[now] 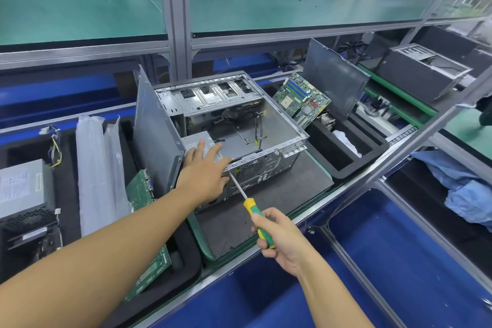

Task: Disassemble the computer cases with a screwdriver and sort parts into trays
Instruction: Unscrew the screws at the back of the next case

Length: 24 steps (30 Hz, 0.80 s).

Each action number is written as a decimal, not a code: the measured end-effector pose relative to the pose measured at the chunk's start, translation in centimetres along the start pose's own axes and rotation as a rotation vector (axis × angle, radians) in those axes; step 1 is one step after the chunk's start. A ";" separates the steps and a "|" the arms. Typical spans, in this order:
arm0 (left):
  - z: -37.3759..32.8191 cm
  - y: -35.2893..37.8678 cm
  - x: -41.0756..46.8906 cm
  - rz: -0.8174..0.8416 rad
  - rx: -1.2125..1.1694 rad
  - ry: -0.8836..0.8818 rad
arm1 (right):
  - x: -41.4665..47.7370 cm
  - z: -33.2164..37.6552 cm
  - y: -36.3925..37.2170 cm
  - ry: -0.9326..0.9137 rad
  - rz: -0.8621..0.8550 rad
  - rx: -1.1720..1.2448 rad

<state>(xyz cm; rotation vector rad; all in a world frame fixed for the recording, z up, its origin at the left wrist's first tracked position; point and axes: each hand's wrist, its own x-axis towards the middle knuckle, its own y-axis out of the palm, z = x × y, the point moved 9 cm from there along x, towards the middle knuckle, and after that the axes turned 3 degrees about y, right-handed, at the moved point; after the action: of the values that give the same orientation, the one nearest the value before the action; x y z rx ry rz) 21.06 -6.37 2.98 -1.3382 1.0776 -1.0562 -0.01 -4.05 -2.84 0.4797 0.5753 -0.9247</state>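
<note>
An open grey computer case point(277, 125) lies on a dark mat in the middle, with loose cables inside. My left hand point(205, 170) rests with spread fingers on the power supply point(198, 142) at the case's near left corner. My right hand point(279, 237) grips the green and yellow handle of a screwdriver point(253, 208). Its tip touches the case's rear panel by the fan grille point(250, 169). A grey side panel point(153, 130) leans upright against the case's left side.
A black tray point(346, 168) on the right holds a motherboard point(302, 100) and another panel point(332, 77). The left tray holds a removed power supply point(24, 194), wrapped parts point(98, 168) and a green board point(141, 190). Blue bins point(399, 261) sit in front. A second case point(423, 72) stands far right.
</note>
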 end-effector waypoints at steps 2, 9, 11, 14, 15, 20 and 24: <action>0.0 0.0 0.0 0.001 -0.004 0.001 | -0.1 -0.8 0.2 0.149 0.075 0.126; 0.0 0.1 0.1 0.006 -0.003 0.003 | -0.1 -1.8 0.0 0.214 0.093 0.428; 0.1 0.1 0.1 0.007 -0.002 0.004 | 0.1 -1.7 -0.2 0.140 0.048 0.486; 0.0 0.2 0.0 0.004 0.005 0.005 | 0.3 -1.2 -0.2 0.017 -0.002 0.457; 0.0 0.1 0.0 0.001 0.004 0.004 | 0.3 -1.1 -0.2 -0.003 -0.008 0.437; 0.0 0.2 0.2 0.001 0.011 0.002 | -0.3 -1.7 0.5 0.205 0.040 0.298; 0.1 0.2 0.1 -0.008 0.004 0.005 | -0.1 -1.5 0.1 0.224 0.019 0.222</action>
<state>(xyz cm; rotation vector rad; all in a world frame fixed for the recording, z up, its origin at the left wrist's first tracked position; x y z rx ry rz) 21.16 -6.48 2.76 -1.3392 1.0739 -1.0674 -0.37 -3.07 -3.88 0.7945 0.6728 -0.9278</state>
